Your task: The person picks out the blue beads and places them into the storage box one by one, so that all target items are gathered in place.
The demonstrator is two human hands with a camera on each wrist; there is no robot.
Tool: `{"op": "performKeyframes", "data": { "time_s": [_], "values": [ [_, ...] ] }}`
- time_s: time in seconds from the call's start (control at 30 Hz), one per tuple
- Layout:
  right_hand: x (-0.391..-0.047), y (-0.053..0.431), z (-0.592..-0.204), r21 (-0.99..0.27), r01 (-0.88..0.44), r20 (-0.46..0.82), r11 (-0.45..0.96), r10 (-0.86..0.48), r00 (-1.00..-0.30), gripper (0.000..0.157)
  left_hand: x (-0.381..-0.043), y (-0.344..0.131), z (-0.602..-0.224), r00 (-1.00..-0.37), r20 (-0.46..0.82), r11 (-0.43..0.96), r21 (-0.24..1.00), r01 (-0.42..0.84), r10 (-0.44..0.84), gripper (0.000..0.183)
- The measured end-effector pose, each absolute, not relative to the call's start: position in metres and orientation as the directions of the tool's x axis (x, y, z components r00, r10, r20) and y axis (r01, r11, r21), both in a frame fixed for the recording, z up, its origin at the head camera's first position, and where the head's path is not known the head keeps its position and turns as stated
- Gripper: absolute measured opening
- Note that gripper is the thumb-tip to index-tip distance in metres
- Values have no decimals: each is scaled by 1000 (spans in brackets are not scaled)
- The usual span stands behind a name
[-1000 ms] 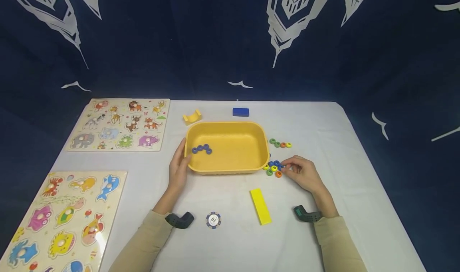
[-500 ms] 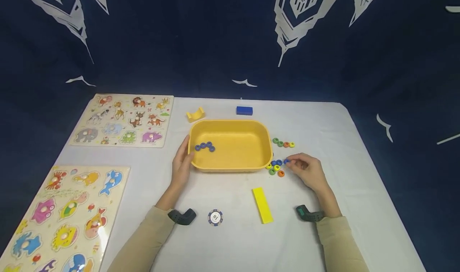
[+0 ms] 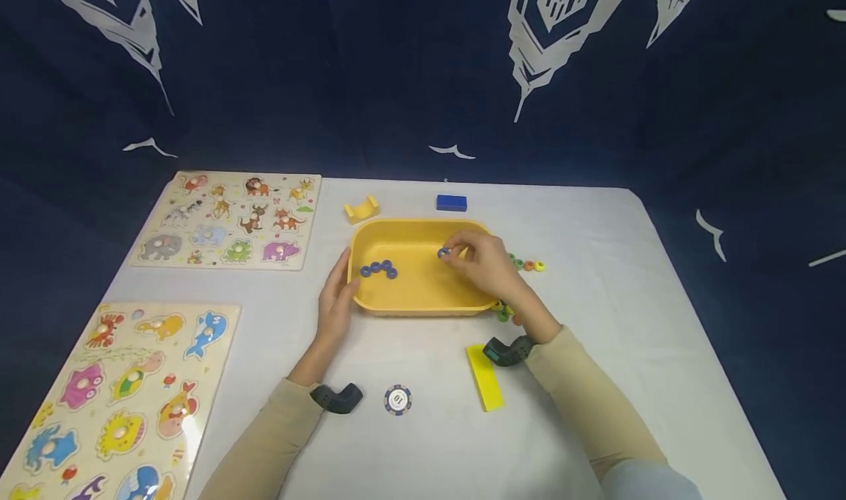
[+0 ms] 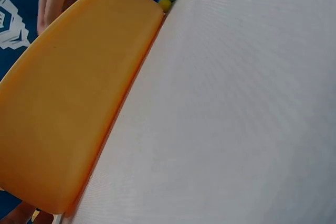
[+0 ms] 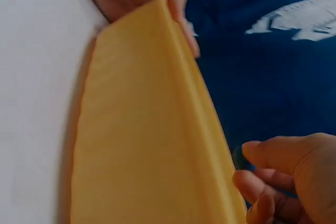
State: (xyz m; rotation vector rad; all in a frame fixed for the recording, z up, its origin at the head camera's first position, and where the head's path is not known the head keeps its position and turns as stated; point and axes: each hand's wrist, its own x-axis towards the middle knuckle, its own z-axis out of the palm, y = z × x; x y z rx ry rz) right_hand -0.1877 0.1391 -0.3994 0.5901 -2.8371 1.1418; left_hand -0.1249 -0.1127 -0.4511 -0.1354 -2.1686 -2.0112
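Note:
A yellow plastic tray (image 3: 423, 311) sits in the middle of the table with several blue beads (image 3: 376, 267) near its left end. My left hand (image 3: 335, 305) grips the tray's left end, its thumb by the rim; in the left wrist view the tray wall hides most of this hand. Over the right half of the tray, my right hand (image 3: 481, 261) pinches one blue bead (image 3: 443, 253) between thumb and fingertips. Green, orange and yellow beads (image 3: 529, 266) lie on the cloth right of the tray, partly covered by the right hand and forearm.
Two animal puzzle boards (image 3: 225, 221) lie on the left. Behind the tray are a yellow arch block (image 3: 362, 210) and a blue block (image 3: 452, 203). In front lie a poker chip (image 3: 398, 400) and a yellow plank (image 3: 485, 382), partly under the right wrist's camera.
My right hand has picked a blue bead from the pile right of the tray and carried it left over the tray. The left hand stays on the tray's end.

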Motion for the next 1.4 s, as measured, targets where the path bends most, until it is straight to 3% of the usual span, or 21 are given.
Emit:
{"op": "performKeyframes", "data": {
  "time_s": [0.2,0.33,0.57,0.8,1.1,1.23,1.4],
  "values": [
    [-207,92,-412,-584,-266,-81,767,-382,-921,13,-124,-113,-453,-980,189,63,981,186,-54,50],
    [-213,74,-419,-549,-263,-134,793,-394,-909,11,-125,-113,-452,-977,208,52,977,205,-51,50],
    [-216,60,-430,-610,-282,-170,741,-470,-866,11,-127,-113,-453,-976,211,56,977,208,-47,50],
    [-204,74,-424,-711,-332,-37,620,-505,-862,18,-124,-112,-449,-974,221,69,974,217,-52,50],
    [-164,162,-413,-825,-407,292,392,-321,-901,23,-122,-112,-448,-980,188,96,979,182,-60,50],
    [-141,202,-409,-845,-394,324,362,-240,-915,24,-122,-112,-448,-979,196,92,977,190,-63,51],
    [-124,236,-417,-842,-317,271,437,-165,-948,27,-122,-112,-449,-977,207,90,975,202,-54,51]
  ]
}}
